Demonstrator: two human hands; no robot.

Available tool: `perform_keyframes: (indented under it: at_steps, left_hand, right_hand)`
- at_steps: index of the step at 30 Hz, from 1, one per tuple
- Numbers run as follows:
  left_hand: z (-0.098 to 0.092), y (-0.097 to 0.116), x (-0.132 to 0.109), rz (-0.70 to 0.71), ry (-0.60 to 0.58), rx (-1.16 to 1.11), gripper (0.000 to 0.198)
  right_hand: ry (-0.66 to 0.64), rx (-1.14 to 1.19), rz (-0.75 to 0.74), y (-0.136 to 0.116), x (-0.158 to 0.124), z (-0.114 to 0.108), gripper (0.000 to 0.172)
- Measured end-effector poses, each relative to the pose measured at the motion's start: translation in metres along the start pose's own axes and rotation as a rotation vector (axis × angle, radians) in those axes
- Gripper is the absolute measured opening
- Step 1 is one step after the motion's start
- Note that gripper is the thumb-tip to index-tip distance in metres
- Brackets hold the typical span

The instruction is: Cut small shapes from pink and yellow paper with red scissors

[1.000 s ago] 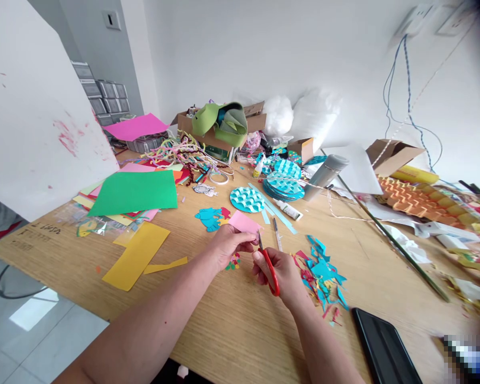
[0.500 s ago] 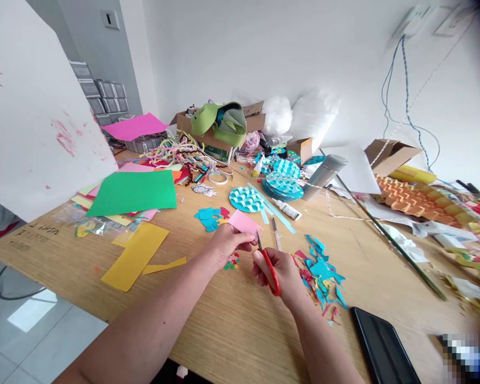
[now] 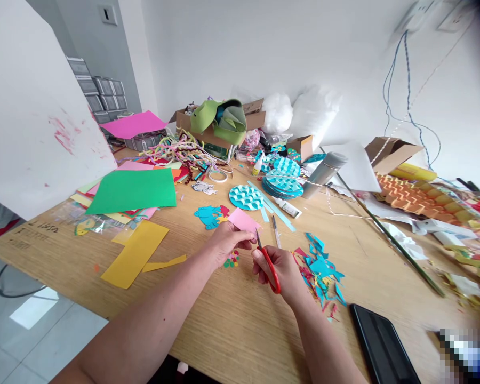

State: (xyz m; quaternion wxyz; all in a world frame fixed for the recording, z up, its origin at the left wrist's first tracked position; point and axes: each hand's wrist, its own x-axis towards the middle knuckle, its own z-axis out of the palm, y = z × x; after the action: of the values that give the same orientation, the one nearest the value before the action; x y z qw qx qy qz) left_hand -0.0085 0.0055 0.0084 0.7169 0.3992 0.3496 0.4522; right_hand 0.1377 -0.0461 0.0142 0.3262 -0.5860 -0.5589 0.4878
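My left hand (image 3: 225, 242) pinches a small pink paper piece (image 3: 243, 221) above the wooden table (image 3: 232, 320). My right hand (image 3: 282, 272) grips red-handled scissors (image 3: 269, 265), whose blades point up at the paper's lower right edge. Tiny coloured paper bits (image 3: 232, 260) lie on the table just under my hands. A pile of blue and red paper scraps (image 3: 319, 269) sits right of my right hand.
Green sheet (image 3: 133, 190) and yellow sheets (image 3: 135, 253) lie at left. Blue cut-out (image 3: 208, 216), blue patterned discs (image 3: 246, 197), glue tube (image 3: 287, 207) and pen (image 3: 276, 231) lie beyond my hands. A cardboard box (image 3: 220, 128) stands behind. A dark tablet (image 3: 382, 349) lies at lower right, a long green stick (image 3: 388, 234) to the right.
Almost nothing has changed; my hands, the pink paper and the scissors stay in the same place, with only a slight shift of the view.
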Motion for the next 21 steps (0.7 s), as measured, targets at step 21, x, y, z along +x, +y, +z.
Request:
perform_keyframes:
  at_steps: [21]
  left_hand:
    - [0.0002, 0.0007, -0.0004, -0.028, -0.036, 0.011, 0.020]
  right_hand:
    - [-0.051, -0.007, -0.027, -0.0048, -0.0024, 0.0003, 0.053]
